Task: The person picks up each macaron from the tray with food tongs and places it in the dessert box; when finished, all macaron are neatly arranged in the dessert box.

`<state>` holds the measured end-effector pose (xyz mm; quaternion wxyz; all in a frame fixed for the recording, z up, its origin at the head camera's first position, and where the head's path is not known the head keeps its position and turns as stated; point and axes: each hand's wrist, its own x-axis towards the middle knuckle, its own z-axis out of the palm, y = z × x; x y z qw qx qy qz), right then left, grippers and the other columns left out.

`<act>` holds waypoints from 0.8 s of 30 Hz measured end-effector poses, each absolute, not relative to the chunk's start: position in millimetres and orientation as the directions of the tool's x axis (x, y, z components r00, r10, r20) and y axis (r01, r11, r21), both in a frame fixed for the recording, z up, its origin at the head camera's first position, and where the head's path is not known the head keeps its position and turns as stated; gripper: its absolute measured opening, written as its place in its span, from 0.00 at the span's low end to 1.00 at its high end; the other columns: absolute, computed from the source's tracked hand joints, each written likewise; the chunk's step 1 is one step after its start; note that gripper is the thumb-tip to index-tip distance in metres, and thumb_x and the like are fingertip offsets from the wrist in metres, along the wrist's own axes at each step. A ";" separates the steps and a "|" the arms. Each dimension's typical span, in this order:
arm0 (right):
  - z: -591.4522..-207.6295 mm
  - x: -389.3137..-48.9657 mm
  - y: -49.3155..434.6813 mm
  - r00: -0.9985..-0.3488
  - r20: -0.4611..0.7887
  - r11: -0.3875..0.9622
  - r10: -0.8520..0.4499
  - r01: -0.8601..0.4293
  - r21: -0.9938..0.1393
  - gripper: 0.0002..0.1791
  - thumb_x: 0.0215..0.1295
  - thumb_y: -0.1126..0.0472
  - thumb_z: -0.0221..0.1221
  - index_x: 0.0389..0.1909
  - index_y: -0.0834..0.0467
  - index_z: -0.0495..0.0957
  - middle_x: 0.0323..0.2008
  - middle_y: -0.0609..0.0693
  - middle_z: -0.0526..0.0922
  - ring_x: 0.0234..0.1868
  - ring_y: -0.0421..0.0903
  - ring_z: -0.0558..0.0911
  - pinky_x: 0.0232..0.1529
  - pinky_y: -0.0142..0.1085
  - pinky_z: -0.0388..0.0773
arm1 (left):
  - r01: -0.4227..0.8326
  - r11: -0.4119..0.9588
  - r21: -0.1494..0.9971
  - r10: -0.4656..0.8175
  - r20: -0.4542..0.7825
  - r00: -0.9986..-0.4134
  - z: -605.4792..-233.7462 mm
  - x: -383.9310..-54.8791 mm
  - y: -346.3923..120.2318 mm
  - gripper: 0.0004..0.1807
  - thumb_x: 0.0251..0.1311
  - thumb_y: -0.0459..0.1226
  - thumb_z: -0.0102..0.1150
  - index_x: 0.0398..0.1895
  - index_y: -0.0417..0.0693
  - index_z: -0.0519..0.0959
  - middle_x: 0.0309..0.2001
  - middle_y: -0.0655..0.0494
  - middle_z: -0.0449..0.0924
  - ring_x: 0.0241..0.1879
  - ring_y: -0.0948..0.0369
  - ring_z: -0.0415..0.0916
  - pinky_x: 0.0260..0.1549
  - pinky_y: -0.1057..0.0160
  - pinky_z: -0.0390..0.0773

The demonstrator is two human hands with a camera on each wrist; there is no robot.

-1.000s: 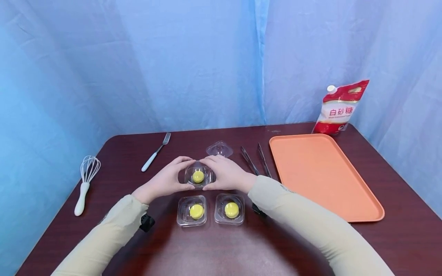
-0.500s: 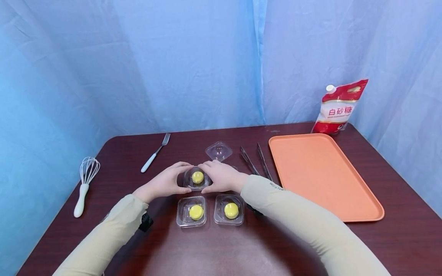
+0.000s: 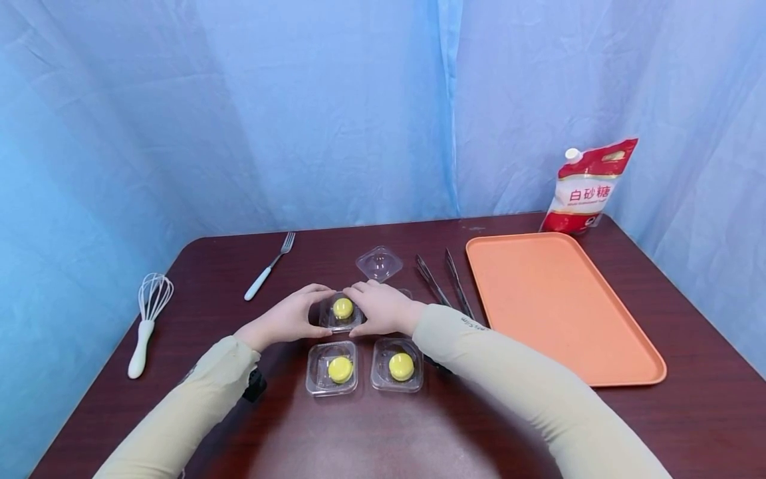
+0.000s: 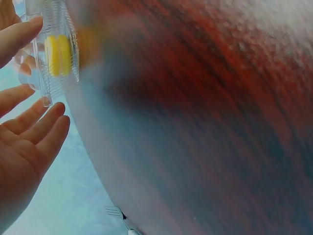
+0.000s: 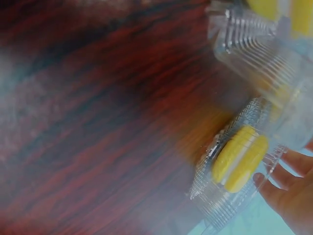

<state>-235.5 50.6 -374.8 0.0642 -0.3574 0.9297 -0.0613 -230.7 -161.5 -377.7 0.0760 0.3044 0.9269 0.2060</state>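
Note:
In the head view, my left hand point(image 3: 290, 317) and right hand point(image 3: 385, 309) hold a small clear plastic box point(image 3: 340, 328) between them, thumbs at its near edge and fingers at the far corners. Inside lies a yellow macaron point(image 3: 342, 308), whose pale filling shows in the right wrist view, where the same macaron point(image 5: 239, 159) sits behind ribbed plastic. A rounded clear lid shape point(image 4: 28, 76) shows on the box in the left wrist view. Nearer me stand two similar boxes, a left one point(image 3: 331, 392) and a right one point(image 3: 396, 388), each with one yellow macaron.
Behind the hands lies a clear domed lid point(image 3: 380, 264); black tongs point(image 3: 457, 283) are right of it. An orange tray point(image 3: 556, 293) fills the right side, with a sugar bag point(image 3: 589, 189) behind. A fork point(image 3: 269, 266) and whisk point(image 3: 146, 326) lie left.
Both hands have come slightly nearer with the box between them, bringing it close behind the front boxes. The domed lid behind is now less covered by the right hand.

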 end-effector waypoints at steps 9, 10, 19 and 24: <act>-376.5 -239.3 50.1 -0.749 -0.095 0.751 -0.656 -0.636 -0.176 0.44 0.55 0.40 0.64 0.69 0.58 0.61 0.64 0.54 0.68 0.64 0.51 0.69 0.63 0.42 0.68 | 0.531 0.733 0.425 0.597 -0.026 -0.802 -375.6 -234.2 -161.0 0.37 0.49 0.42 0.71 0.62 0.37 0.71 0.59 0.41 0.70 0.58 0.48 0.71 0.54 0.49 0.74; -376.5 -239.4 50.0 -0.749 -0.096 0.752 -0.655 -0.634 -0.181 0.45 0.55 0.41 0.64 0.69 0.58 0.61 0.65 0.54 0.68 0.64 0.51 0.69 0.63 0.42 0.68 | 0.528 0.733 0.429 0.595 -0.030 -0.803 -375.3 -234.3 -161.0 0.37 0.49 0.42 0.71 0.62 0.37 0.71 0.60 0.41 0.70 0.58 0.48 0.71 0.54 0.49 0.74; -374.9 -238.0 49.3 -0.765 -0.113 0.768 -0.634 -0.604 -0.215 0.46 0.55 0.41 0.65 0.70 0.58 0.60 0.68 0.54 0.65 0.67 0.52 0.66 0.65 0.42 0.66 | 0.510 0.745 0.430 0.589 -0.066 -0.805 -375.4 -238.4 -161.8 0.37 0.49 0.44 0.71 0.63 0.39 0.70 0.60 0.42 0.70 0.59 0.48 0.70 0.55 0.48 0.73; -372.9 -237.7 47.9 -0.778 -0.132 0.783 -0.615 -0.582 -0.220 0.46 0.55 0.41 0.65 0.70 0.57 0.59 0.69 0.55 0.64 0.68 0.53 0.65 0.65 0.43 0.65 | 0.497 0.757 0.424 0.581 -0.089 -0.809 -375.0 -241.3 -161.4 0.38 0.49 0.44 0.71 0.63 0.39 0.70 0.61 0.41 0.69 0.60 0.47 0.69 0.55 0.48 0.73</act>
